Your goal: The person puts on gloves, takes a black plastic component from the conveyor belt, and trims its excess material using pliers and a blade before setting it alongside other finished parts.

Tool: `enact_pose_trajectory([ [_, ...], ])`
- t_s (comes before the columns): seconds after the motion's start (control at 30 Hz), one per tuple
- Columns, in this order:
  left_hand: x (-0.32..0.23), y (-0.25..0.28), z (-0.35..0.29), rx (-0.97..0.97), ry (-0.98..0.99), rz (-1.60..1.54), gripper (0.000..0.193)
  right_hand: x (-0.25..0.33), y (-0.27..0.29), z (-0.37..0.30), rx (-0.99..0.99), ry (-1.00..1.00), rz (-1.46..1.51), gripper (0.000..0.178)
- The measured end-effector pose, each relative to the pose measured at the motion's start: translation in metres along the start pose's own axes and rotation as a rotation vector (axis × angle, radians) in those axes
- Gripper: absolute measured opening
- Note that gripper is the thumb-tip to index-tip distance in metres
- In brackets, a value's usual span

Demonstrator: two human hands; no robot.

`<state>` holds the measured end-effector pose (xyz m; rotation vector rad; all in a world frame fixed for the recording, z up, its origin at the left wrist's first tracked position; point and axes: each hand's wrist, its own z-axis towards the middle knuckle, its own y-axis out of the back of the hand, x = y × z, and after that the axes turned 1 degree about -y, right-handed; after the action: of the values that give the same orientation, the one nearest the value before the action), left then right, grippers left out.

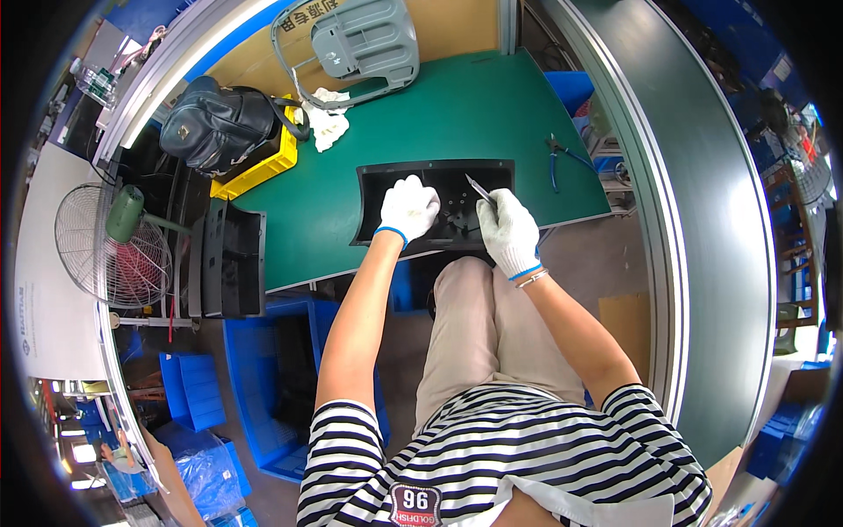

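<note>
Left hand: the left hand point(409, 209), in a white glove with a blue cuff, is over the left part of the black plastic part; its fingers are curled in (whether they grip anything, I cannot tell).
Right hand: the right hand point(509, 230), gloved alike, has its fingers closed around a slim pointed tool point(479, 187), tip aimed up and left over the part.
Black part: the black plastic part point(452, 180) lies at the near edge of the green table point(492, 97), in front of the person's knees.
Right side of table: blue-handled pliers point(554, 167) lie apart from the part.
Far side: a grey plastic frame point(367, 48) stands near a crumpled white cloth point(327, 129).
Left side: a black backpack point(219, 127) rests on a yellow crate point(274, 167).
</note>
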<state>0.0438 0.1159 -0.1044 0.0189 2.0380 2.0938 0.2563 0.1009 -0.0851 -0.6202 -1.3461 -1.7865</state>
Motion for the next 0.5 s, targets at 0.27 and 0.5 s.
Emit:
enact_pose_trajectory([
  [0.27, 0.011, 0.026, -0.023, -0.417, 0.2, -0.093, 0.015, 0.009, -0.006, -0.001, 0.046, -0.09, 0.048, 0.02],
  [0.5, 0.013, 0.05, -0.155, -0.312, 0.492, -0.274, 0.042, -0.02, 0.018, 0.006, -0.069, -0.173, 0.351, 0.031],
])
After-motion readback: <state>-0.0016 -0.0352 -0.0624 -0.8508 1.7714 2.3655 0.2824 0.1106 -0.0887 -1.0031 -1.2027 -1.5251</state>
